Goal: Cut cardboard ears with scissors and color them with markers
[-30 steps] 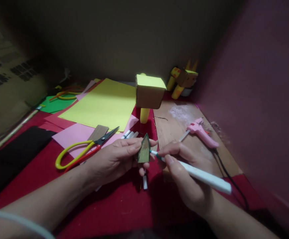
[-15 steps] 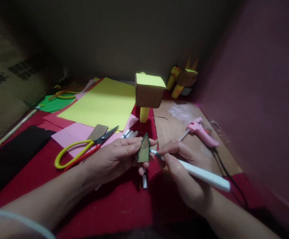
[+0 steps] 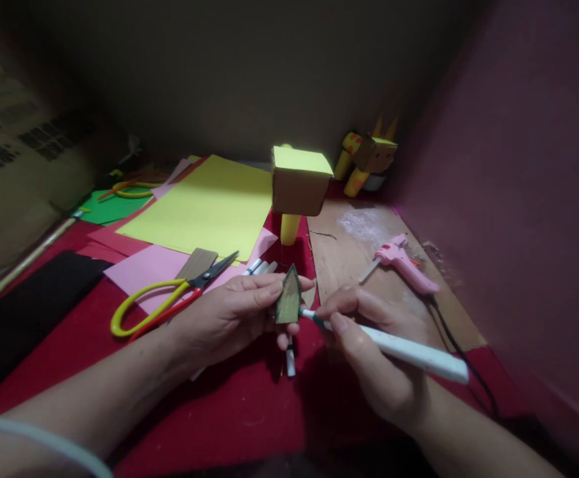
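Between the thumb and fingers of my left hand [image 3: 252, 302] is a small pointed cardboard piece [image 3: 288, 297], tip up, with a dark green line along its edges. My right hand [image 3: 374, 338] grips a white marker [image 3: 413, 352] like a pen. Its green tip meets the lower right edge of the cardboard piece. Beneath my left fingers a white marker cap or pen end [image 3: 290, 362] shows on the red cloth. Just left of that hand lie scissors [image 3: 170, 299] with yellow and red handles, blades apart.
Yellow paper [image 3: 204, 206] and pink paper [image 3: 137, 272] lie at left. A cardboard box [image 3: 302, 189] on a yellow tube stands behind my hands. A pink glue gun [image 3: 404, 262] rests on a brown board [image 3: 334, 259]; a cardboard animal figure [image 3: 372, 156] stands at back right.
The marker tip has slid slightly down along the right edge of the cardboard piece, and my right hand has shifted a little. My left hand stays nearly still.
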A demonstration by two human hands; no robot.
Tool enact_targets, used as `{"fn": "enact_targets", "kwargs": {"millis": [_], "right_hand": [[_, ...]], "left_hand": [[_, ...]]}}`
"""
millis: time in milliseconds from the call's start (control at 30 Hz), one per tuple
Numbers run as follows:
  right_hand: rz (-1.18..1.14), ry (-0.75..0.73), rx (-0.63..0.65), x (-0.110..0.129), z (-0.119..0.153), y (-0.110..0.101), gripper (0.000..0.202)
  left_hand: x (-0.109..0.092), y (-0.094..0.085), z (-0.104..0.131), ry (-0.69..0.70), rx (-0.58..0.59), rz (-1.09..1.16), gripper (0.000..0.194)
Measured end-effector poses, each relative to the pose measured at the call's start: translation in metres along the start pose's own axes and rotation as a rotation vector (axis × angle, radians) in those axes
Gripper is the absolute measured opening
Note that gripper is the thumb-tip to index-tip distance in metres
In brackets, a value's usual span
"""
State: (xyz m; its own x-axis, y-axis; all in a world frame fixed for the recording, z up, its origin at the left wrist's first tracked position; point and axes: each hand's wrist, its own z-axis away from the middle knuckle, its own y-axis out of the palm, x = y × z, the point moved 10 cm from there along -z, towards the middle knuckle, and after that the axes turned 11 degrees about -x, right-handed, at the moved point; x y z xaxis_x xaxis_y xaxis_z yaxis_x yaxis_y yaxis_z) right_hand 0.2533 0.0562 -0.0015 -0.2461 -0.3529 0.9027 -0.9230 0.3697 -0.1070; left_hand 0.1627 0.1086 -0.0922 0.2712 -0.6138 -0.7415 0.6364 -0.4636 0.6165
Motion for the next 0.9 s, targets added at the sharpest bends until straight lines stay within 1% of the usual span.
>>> {"fn": "enact_targets", "kwargs": {"millis": [133, 333, 500, 633, 667, 767, 833, 900], "right_hand": [[0.029, -0.002, 0.014, 0.003, -0.002, 0.003, 0.017], [0.101, -0.064, 0.041, 0.009, -0.002, 0.004, 0.020], [0.099, -0.060, 0.014, 0.007, -0.002, 0.002, 0.019], [0.135, -0.072, 0.063, 0.008, -0.002, 0.007, 0.020], [0.135, -0.073, 0.061, 0.008, -0.002, 0.006, 0.021], [0.086, -0.071, 0.002, 0.008, -0.002, -0.001, 0.020], [0.047, -0.121, -0.003, 0.012, 0.000, -0.001, 0.017], [0.047, -0.202, 0.042, 0.017, 0.004, 0.004, 0.015]], "left_hand": [[0.000, 0.000, 0.000, 0.003, 0.002, 0.000, 0.030], [-0.001, 0.001, 0.000, 0.004, 0.010, -0.004, 0.029], [0.000, 0.001, 0.000, -0.005, -0.005, -0.013, 0.028], [-0.001, 0.002, 0.000, -0.006, -0.016, -0.013, 0.027], [-0.001, 0.002, 0.000, -0.008, -0.016, -0.016, 0.028], [-0.001, 0.001, 0.001, -0.004, -0.019, -0.033, 0.029], [-0.001, 0.001, 0.001, -0.001, -0.022, -0.046, 0.030], [0.000, 0.001, 0.000, -0.001, -0.021, -0.051, 0.029]]}}
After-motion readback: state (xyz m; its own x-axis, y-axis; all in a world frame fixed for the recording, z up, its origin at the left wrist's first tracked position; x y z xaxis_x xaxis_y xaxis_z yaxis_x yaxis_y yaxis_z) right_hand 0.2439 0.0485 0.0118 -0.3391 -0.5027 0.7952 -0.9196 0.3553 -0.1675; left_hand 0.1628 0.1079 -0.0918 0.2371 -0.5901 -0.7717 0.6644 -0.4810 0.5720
